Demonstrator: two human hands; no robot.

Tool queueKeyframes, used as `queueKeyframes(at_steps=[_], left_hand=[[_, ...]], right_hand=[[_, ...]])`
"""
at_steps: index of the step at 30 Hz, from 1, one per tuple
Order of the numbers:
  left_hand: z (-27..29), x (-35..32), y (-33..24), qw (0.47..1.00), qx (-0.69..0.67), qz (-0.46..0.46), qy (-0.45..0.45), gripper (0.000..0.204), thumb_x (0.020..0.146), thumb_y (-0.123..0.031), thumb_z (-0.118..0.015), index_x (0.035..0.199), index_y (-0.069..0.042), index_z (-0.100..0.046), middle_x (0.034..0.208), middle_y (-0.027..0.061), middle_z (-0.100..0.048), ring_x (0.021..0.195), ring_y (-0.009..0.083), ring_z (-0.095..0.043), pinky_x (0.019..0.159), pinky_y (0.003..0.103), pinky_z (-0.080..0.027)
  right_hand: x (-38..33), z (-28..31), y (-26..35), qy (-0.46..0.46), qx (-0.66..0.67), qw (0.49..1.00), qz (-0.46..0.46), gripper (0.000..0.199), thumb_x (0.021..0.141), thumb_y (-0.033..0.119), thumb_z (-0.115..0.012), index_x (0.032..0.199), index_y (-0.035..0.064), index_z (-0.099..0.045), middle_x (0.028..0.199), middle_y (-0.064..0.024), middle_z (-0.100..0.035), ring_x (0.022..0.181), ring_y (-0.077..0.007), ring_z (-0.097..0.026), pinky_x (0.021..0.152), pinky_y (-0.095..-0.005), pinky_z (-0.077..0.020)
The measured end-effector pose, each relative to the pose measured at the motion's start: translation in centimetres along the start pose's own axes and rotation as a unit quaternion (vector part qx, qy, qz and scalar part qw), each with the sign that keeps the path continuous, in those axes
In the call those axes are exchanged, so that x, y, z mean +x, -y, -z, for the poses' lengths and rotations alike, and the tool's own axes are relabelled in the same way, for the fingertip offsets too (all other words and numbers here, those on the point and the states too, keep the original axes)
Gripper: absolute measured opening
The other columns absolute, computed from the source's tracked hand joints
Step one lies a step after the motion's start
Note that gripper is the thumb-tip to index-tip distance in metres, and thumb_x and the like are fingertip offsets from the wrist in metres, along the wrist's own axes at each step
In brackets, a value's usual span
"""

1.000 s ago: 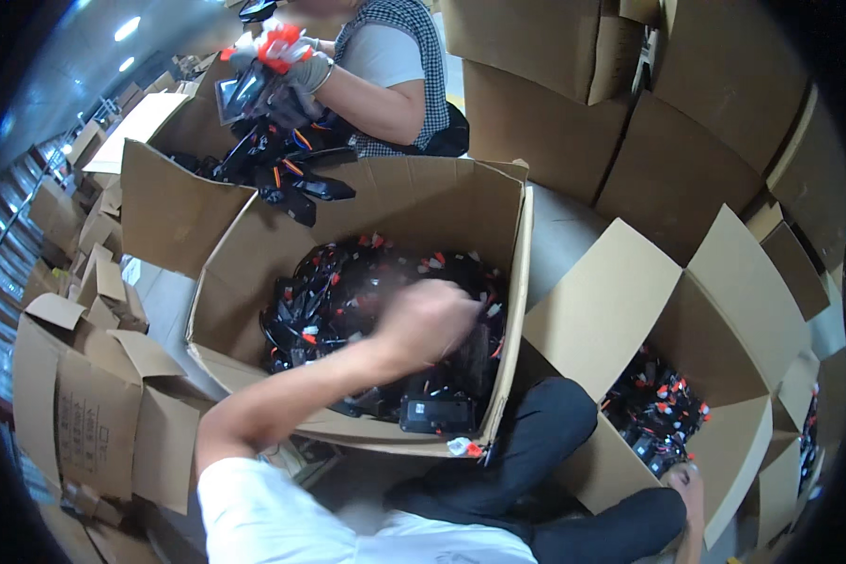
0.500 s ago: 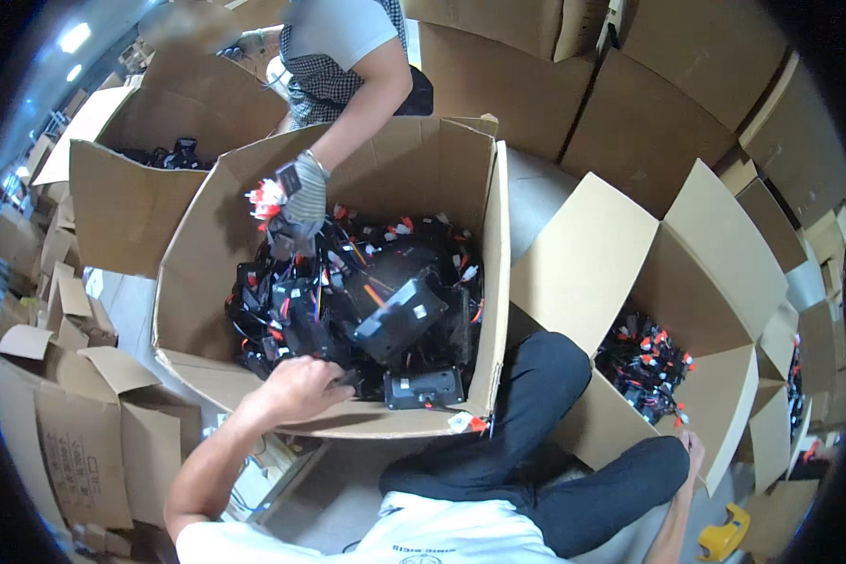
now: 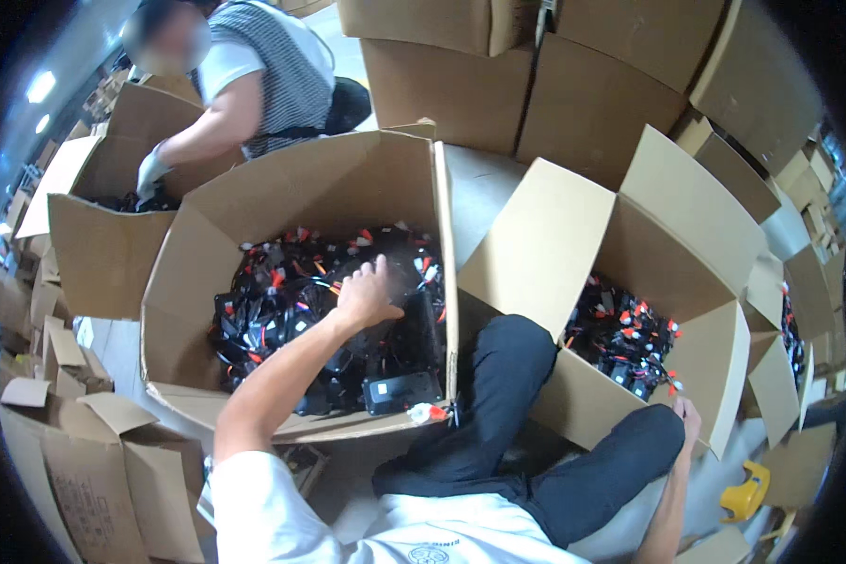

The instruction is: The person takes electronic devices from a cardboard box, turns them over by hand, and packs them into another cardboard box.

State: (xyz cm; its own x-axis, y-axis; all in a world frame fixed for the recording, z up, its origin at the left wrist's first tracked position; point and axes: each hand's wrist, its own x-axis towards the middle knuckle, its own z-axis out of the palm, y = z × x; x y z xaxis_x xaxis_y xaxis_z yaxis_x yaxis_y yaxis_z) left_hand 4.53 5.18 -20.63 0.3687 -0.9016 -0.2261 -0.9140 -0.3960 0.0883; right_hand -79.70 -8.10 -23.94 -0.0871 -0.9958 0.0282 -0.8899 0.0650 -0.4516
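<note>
My left hand (image 3: 367,296) reaches into a large open cardboard box (image 3: 254,202) and lies on a heap of black parts with red and white cable ends (image 3: 282,301). Its fingers are spread and nothing is clasped in them. A black rectangular unit (image 3: 399,390) lies at the box's near edge. My right hand (image 3: 691,414) sits low by my knee, against the front flap of a second open box (image 3: 583,235) that holds more of the same black parts (image 3: 625,338). Whether that hand grips anything is unclear.
A co-worker in a striped vest (image 3: 282,75) bends over a third box (image 3: 103,235) at upper left, gloved hand (image 3: 150,174) inside. Stacked closed cartons (image 3: 498,85) stand behind. Flattened cardboard (image 3: 94,461) lies at lower left, and a yellow object (image 3: 744,491) at lower right.
My left hand moved from the box's near edge up onto the middle of the heap. The co-worker's gloved hand left the large box and went to the box at upper left.
</note>
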Motion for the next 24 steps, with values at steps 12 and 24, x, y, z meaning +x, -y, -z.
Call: queueKeyframes(at_steps=[12, 24], left_hand=[[6.4, -1.6, 4.9, 0.940, -0.340, -0.017, -0.015, 0.075, 0.079, -0.019, -0.106, 0.143, 0.005, -0.076, 0.124, 0.0174, -0.084, 0.116, 0.0256, -0.081, 0.102, 0.038, -0.065], [24.8, -23.0, -18.3, 0.675, -0.692, -0.146, -0.213, 0.058, 0.112, -0.013, -0.082, 0.161, 0.006, -0.061, 0.139, 0.0139, -0.079, 0.122, 0.0216, -0.080, 0.108, 0.039, -0.066]], right_hand=[[1.7, 1.7, 0.7, 0.029, -0.009, 0.999, 0.031, 0.029, 0.118, 0.032, -0.069, 0.118, 0.0057, -0.082, 0.096, -0.0120, -0.084, 0.093, -0.0263, -0.083, 0.086, -0.0411, -0.0634], [-15.6, 7.5, 46.7, 0.187, 0.700, 0.673, 0.149, 0.091, 0.102, 0.040, -0.096, 0.167, -0.0064, -0.051, 0.163, -0.0219, -0.063, 0.154, -0.0280, -0.058, 0.136, -0.0442, -0.0397]])
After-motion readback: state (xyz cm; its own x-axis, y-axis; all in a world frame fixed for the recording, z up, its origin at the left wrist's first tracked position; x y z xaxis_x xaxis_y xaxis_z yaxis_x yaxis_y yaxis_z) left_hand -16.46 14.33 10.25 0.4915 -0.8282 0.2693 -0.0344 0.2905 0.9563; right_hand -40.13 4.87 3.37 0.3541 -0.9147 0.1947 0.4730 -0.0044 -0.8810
